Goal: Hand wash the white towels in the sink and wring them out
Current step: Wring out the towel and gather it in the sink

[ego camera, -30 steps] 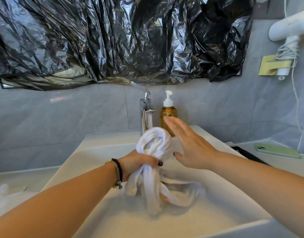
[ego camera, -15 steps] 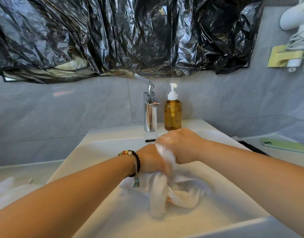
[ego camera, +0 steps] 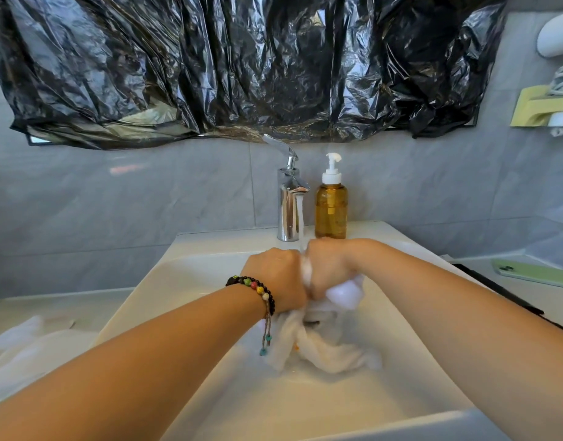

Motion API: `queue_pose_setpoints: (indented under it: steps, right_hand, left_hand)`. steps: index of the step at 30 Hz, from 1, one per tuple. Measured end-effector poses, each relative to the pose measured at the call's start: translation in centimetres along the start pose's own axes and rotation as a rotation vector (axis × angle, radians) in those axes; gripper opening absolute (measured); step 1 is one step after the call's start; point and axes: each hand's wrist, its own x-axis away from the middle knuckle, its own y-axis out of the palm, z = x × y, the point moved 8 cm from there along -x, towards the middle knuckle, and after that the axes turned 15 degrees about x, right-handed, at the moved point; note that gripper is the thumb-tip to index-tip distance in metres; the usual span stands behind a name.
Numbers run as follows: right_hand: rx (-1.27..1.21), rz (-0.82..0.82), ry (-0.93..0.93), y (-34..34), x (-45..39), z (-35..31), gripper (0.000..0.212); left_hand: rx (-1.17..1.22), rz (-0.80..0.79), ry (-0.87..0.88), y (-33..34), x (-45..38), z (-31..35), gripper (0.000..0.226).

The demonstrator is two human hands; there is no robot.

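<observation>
Both hands gripping white towel over sink, tap running.

Left hand [ego camera: 275,276] and right hand [ego camera: 329,270] side by side, knuckles touching, fingers of each curled tight round the upper part of the white towel [ego camera: 318,348]; a bulge of cloth shows just under the right hand. Rest of towel hangs, bunched, into the sink [ego camera: 191,272] basin. Faucet [ego camera: 289,198] stream falls between the hands (beaded bracelet [ego camera: 257,289] on left wrist). Amber pump bottle [ego camera: 331,202] just right of faucet; green phone [ego camera: 534,273] on counter, well apart.
</observation>
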Motion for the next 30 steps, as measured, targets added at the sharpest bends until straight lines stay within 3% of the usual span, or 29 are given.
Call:
queue_pose_setpoints:
  steps: [3, 6, 8, 10, 12, 14, 16, 19, 23, 25, 27, 30]
  right_hand:
    - [-0.209, -0.109, 0.01, 1.7, -0.1, 0.7, 0.028]
    - [-0.467, -0.179, 0.01, 2.8, 0.5, 1.3, 0.026]
    - [-0.626, -0.115, 0.025, 2.7, 1.1, 2.4, 0.05]
    - [-0.676, 0.126, 0.067, 1.7, 2.2, 4.2, 0.081]
    - [-0.466, 0.46, 0.018, 0.1, 4.4, 4.4, 0.09]
    - [-0.094, 0.721, -0.114, -0.7, 6.1, 2.3, 0.088]
    - [0.228, 0.866, -0.227, -0.1, 6.0, -0.2, 0.089]
    - [0.378, 1.025, -0.264, -0.1, 4.9, -2.5, 0.075]
    - [0.462, 1.143, -0.359, -1.3, 4.3, -3.9, 0.042]
    - [0.46, 1.086, -0.388, -1.2, 3.2, -3.8, 0.029]
    - [0.391, 0.996, -0.37, -1.2, 2.2, -3.5, 0.018]
    - [0.364, 0.833, -0.286, -1.7, 1.3, -3.4, 0.026]
  left_hand:
    - [-0.014, 0.008, 0.082, 0.2, -0.1, 0.3, 0.058]
    - [0.021, -0.01, 0.142, 0.2, 0.0, 0.3, 0.057]
    - [0.128, -0.043, 0.093, 0.2, 0.1, -0.7, 0.041]
    - [0.321, -0.075, -0.029, 0.1, 0.2, -2.6, 0.026]
    - [0.518, -0.099, -0.177, 0.2, 0.1, -4.8, 0.028]
    - [0.719, -0.12, -0.293, 0.4, 0.4, -6.0, 0.038]
    - [0.964, -0.187, -0.331, 0.9, 0.7, -6.1, 0.051]
    - [1.182, -0.404, -0.292, 1.7, 1.7, -4.5, 0.052]
    - [1.041, -0.522, -0.178, 2.1, 2.5, -2.0, 0.03]
    - [0.905, -0.481, -0.136, 2.2, 2.2, -1.6, 0.017]
    - [0.777, -0.396, -0.134, 2.2, 1.5, -1.9, 0.019]
    - [0.601, -0.254, -0.165, 2.1, 0.8, -2.2, 0.019]
